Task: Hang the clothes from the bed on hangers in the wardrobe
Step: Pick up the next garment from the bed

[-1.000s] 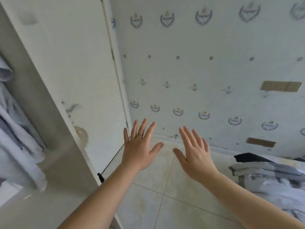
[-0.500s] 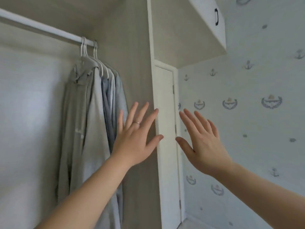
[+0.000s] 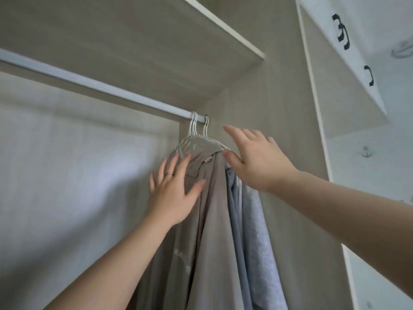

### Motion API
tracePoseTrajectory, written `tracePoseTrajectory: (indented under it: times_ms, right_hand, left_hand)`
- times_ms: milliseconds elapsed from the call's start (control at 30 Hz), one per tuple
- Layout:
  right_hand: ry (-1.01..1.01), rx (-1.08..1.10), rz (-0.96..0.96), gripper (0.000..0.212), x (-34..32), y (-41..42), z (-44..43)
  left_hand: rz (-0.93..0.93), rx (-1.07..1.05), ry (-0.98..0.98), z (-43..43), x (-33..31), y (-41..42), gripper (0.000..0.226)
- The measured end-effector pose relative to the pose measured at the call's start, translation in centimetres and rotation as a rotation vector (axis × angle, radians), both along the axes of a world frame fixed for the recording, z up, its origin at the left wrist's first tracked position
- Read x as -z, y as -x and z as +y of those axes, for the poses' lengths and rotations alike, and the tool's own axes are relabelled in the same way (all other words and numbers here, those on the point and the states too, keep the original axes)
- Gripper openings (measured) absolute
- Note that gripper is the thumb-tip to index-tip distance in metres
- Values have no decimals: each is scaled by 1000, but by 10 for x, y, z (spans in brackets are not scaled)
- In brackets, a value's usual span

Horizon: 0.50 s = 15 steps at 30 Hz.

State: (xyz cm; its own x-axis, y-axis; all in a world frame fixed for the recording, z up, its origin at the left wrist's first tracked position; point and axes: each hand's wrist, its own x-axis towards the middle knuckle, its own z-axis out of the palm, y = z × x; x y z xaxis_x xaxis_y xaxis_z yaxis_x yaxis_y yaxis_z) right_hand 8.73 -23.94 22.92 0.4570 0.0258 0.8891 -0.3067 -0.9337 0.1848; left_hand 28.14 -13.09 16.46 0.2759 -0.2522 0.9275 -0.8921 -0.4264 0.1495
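Both hands are raised to the clothes hanging in the wardrobe. The left hand (image 3: 173, 193) is flat and spread, a ring (image 3: 169, 174) on one finger, its palm pressed on the shoulder of a grey-brown garment (image 3: 207, 231) just under the collar. The right hand (image 3: 257, 162) is also unclenched, fingers stretched up and to the left and holding nothing. Its thumb tip lies at the garment's top edge (whether it actually touches cannot be told).

The grey-brown garment hangs with its collar up, its long axis falling straight down between the two forearms. Below the left hand it bears a faint pale print (image 3: 182, 253), too blurred to read. Under the right wrist at least two pale blue garments (image 3: 252, 220) hang the same way, packed against it.

Above the fingertips, white hanger hooks (image 3: 194, 126) sit in two bunches on one rail (image 3: 100, 86); the single hooks cannot be counted. The rail slants from far up-left of the left hand to the side panel (image 3: 279, 97) behind the right hand. A shelf (image 3: 134, 41) lies over it. Up and right of the right hand is a white cupboard door (image 3: 357, 52) with black handles (image 3: 369, 76).
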Motion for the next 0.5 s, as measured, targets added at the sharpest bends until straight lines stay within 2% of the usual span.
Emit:
tracePoseTrajectory:
  times_ms: [133,267,400,500]
  right_hand:
    - [-25,69,59,48,-36,-52,11]
    - [12,191,90,33,-58,-85,17]
    - [2,264,120,5,-67,-100,20]
    - [8,312,122,12,-69,-106,21]
  left_hand:
    - [153,16,-2,-3,-18,-45,75]
    - [250,145,-73,-12,-21,-79,81]
    - [383,314,-51,-22,-18,-91,87]
    - [496,452,9,-31,-18,-93,89]
